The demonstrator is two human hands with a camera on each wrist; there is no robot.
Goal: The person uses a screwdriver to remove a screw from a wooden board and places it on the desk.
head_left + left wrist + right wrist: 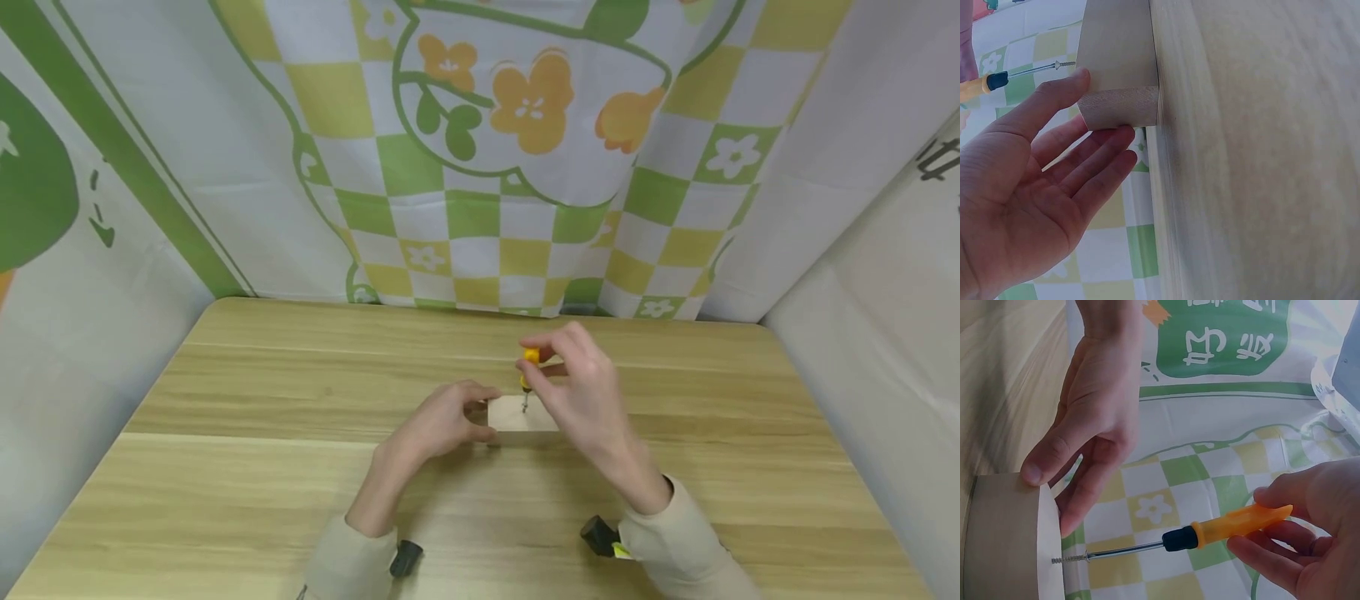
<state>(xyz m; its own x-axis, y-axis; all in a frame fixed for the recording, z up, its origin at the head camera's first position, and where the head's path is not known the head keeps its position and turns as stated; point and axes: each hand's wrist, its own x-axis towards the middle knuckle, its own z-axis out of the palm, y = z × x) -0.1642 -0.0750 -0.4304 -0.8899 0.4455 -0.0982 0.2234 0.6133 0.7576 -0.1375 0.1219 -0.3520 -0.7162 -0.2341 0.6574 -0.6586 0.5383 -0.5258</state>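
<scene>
A pale wooden block (510,414) lies flat on the table, with a screw (1069,559) standing upright in its top face. My left hand (444,421) grips the block's left end between thumb and fingers, as the left wrist view (1041,169) also shows. Above the block, my right hand (588,387) pinches the yellow handle of a screwdriver (1235,526) between thumb and fingertips. The screwdriver's metal shaft points down, and its tip meets the screw's head. Part of the screw's thread shows above the wood. The block's right end is hidden behind my right hand in the head view.
The wood-grain table (262,492) reaches back to a checked, flowered curtain (480,217). White printed cloth walls (892,358) stand at both sides. A black device (600,536) sits at the right cuff, and another (406,558) at the left.
</scene>
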